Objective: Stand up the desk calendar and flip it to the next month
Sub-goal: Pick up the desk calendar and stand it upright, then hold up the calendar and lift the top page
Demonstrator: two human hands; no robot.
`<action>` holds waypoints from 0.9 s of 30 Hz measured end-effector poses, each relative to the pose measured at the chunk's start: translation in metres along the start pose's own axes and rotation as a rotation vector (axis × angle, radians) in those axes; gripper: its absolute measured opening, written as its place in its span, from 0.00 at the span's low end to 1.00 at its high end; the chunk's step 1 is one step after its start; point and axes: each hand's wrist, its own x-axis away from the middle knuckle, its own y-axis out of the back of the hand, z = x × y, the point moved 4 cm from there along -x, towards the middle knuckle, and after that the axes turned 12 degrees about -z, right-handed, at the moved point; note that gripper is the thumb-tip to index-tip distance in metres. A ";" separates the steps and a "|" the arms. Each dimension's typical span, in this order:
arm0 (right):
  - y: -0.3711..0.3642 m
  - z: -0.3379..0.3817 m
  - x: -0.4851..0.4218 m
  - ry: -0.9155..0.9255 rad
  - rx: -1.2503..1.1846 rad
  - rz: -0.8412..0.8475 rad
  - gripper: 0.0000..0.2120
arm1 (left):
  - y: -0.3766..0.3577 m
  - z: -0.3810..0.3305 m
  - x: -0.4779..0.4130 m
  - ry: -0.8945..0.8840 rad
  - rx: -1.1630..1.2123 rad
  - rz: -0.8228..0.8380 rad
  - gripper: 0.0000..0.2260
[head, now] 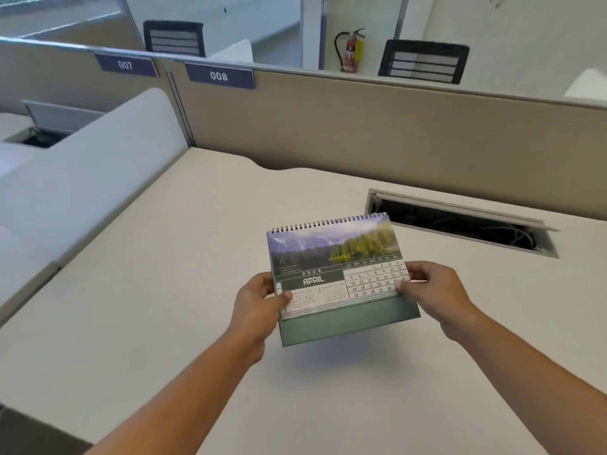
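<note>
So we've got a big pale counter [164,290] taking up most of the view, with a beige partition [361,133] running along its far edge and two number tags, 007 [125,65] and 008 [218,76], stuck near the top of it. A white divider [98,165] closes off the left side. Over on the right there's an open cable slot [460,224] cut into the counter, dark inside with some wires showing. Past the partition we can see two black chairs [423,62] and a fire extinguisher [352,50] by the wall.

The calendar [338,277] sits right between our hands, held up off the counter with its shadow underneath. It's tilted back a bit, spiral binding at the far top edge, and the page facing us says APRIL, with a mountain and forest photo above the date grid. A green base sticks out below the pages.

Our left hand [259,303] pinches the lower left edge, thumb on the front of the page, fingers curled behind. Our right hand [430,287] does the same on the right edge, thumb pressed on the date grid.
</note>
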 end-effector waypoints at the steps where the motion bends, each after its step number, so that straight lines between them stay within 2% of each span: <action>1: 0.001 0.007 0.002 0.008 -0.007 -0.020 0.12 | 0.002 -0.004 0.002 -0.018 -0.007 0.000 0.10; 7: -0.006 0.044 0.015 0.000 -0.038 -0.016 0.05 | 0.018 -0.020 0.003 -0.081 -0.009 0.006 0.10; 14: -0.032 0.053 0.032 -0.077 -0.015 0.070 0.05 | 0.037 -0.024 -0.015 -0.079 0.032 0.064 0.08; 22: -0.068 0.056 0.019 -0.134 -0.124 -0.022 0.06 | 0.031 -0.030 -0.053 -0.046 0.021 0.210 0.13; 27: -0.077 0.073 -0.022 -0.098 -0.164 -0.086 0.08 | 0.008 -0.059 -0.098 -0.122 0.013 0.238 0.12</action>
